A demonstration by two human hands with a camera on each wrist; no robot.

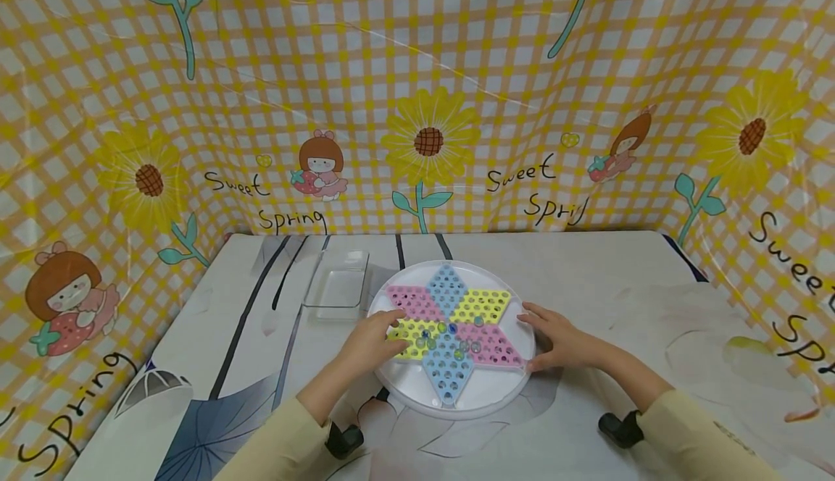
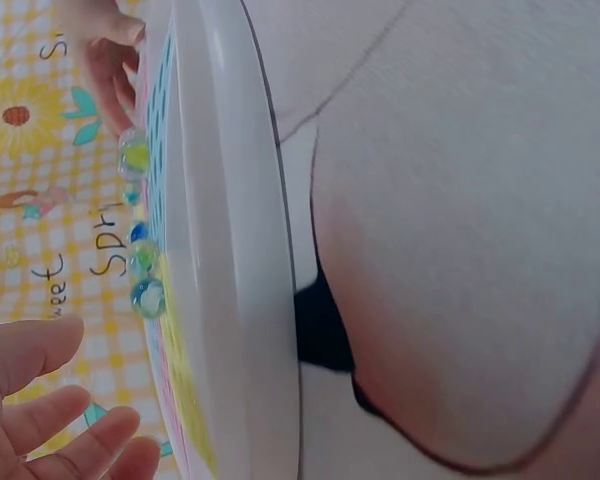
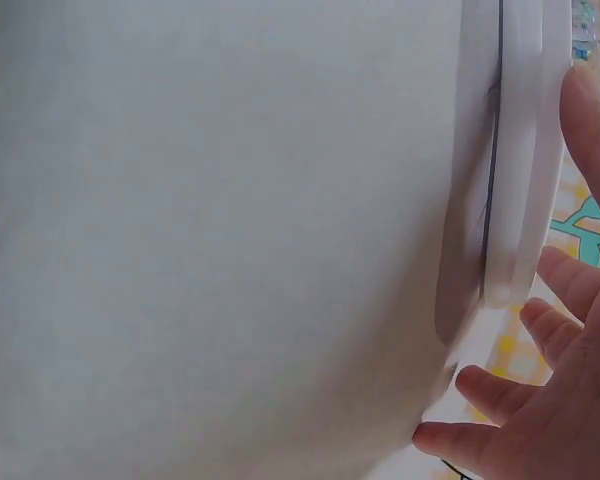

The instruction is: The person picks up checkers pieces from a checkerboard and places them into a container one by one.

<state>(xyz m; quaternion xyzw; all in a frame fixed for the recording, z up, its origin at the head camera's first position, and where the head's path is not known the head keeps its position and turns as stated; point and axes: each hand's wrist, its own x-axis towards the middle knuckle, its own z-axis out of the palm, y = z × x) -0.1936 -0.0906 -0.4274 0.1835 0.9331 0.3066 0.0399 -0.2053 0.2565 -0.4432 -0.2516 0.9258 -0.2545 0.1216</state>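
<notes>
A round white Chinese checkers board [image 1: 483,401] lies on the table, its star marked out in pink, yellow and blue points full of holes. Several glass marbles [image 1: 459,355] sit around the star's middle. Over the yellow left point hovers my left hand [image 1: 370,341], fingers spread and loosely bent, with nothing held. That hand [image 2: 55,415] appears close to the marbles [image 2: 148,297] in the left wrist view. At the board's right edge is my right hand [image 1: 557,337], its fingers spread along the rim. The right wrist view shows the thumb [image 3: 588,120] by the rim.
A clear rectangular dish [image 1: 339,290] stands behind and left of the board. Printed cloth covers the table [image 1: 607,271]. A yellow checked curtain [image 1: 365,53] with sunflowers hangs along the back and both sides.
</notes>
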